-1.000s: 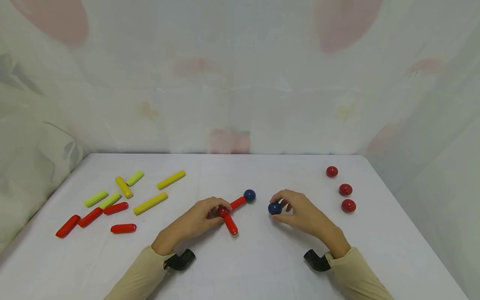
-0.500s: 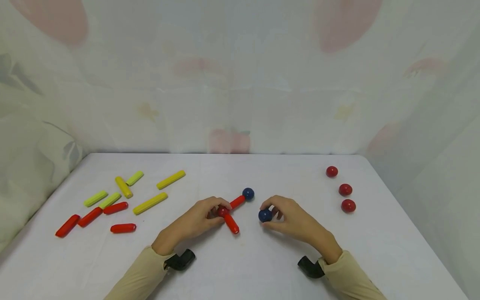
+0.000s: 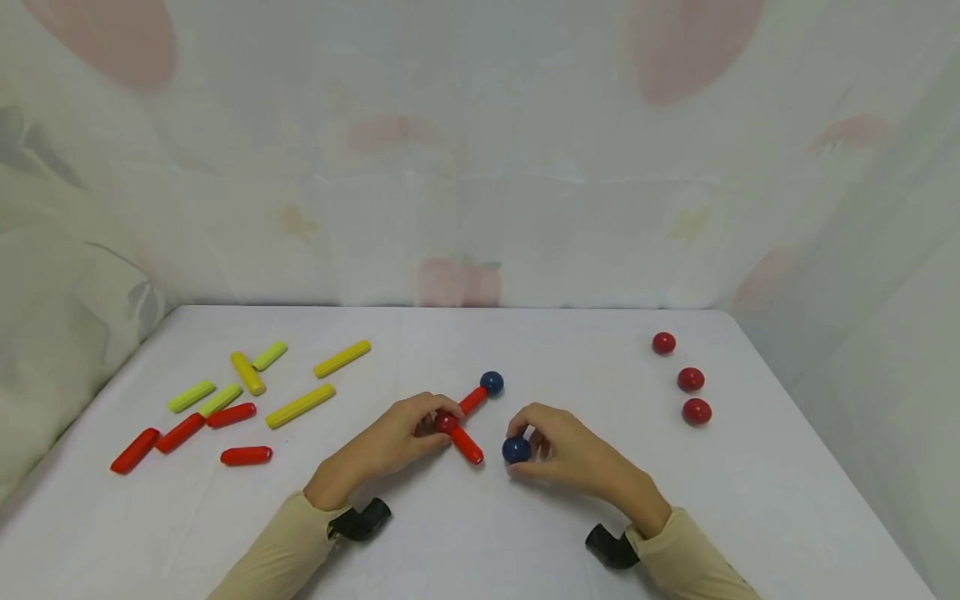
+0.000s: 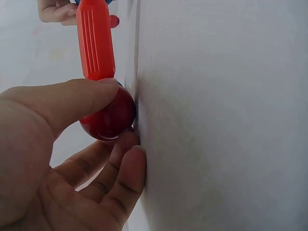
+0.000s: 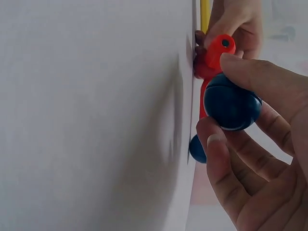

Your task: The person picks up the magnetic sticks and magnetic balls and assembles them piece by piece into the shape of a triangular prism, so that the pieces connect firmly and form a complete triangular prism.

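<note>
My left hand [image 3: 408,429] grips a dark red ball [image 4: 111,115] between thumb and fingers, low over the table. Two red rods join that ball. One red rod [image 3: 472,402] runs up and right to a blue ball [image 3: 492,383]; the other red rod [image 3: 467,447] points down and right, its free end showing a small dark hole in the right wrist view. My right hand [image 3: 566,446] pinches a second blue ball [image 5: 232,102], thumb on one side and fingertips on the other. This ball is just right of the second rod's free end.
On the left of the white table lie several loose red rods [image 3: 246,456], long yellow rods [image 3: 300,406] and short lime-green rods [image 3: 191,396]. Three red balls [image 3: 697,412] rest at the right. A curtain [image 3: 480,167] hangs behind the table's far edge.
My right hand has moved left and toward me with its blue ball, nearing the free rod end. The joined piece has turned slightly anticlockwise in my left hand.
</note>
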`<state>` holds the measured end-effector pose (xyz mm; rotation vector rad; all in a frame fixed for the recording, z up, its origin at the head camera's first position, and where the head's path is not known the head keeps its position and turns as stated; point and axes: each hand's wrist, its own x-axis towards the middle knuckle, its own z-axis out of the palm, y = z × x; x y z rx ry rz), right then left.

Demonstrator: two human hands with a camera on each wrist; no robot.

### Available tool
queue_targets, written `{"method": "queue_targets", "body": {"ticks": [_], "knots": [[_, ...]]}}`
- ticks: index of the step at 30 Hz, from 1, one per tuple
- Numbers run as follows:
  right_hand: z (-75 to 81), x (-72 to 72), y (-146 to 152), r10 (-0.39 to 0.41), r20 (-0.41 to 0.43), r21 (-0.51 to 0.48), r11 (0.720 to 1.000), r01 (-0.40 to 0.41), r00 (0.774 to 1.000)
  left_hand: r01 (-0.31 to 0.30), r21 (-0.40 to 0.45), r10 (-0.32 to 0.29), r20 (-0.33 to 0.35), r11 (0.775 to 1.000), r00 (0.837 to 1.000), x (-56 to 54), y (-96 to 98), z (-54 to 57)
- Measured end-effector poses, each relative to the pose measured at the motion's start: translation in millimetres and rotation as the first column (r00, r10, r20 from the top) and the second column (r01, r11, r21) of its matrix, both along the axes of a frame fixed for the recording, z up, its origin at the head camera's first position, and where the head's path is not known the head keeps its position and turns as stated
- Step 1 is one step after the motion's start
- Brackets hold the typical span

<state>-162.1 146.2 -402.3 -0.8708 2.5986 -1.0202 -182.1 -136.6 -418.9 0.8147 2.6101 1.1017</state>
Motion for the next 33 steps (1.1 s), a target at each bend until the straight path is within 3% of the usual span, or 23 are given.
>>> {"method": "queue_targets", "body": {"ticks": [24, 33], "knots": [[-3.9, 12.3, -16, -0.010, -0.058, 0.045, 0.999, 0.013, 0.998, 0.022, -0.007, -0.022, -0.015, 1.000, 1.000, 1.8, 2.7, 0.4], [-4.2, 13.4, -18, -0.003, -0.044, 0.003, 1.000, 0.003, 0.999, 0.052, 0.009, -0.052, -0.016, 0.999, 0.998, 2.1, 3.9, 1.4]]}}
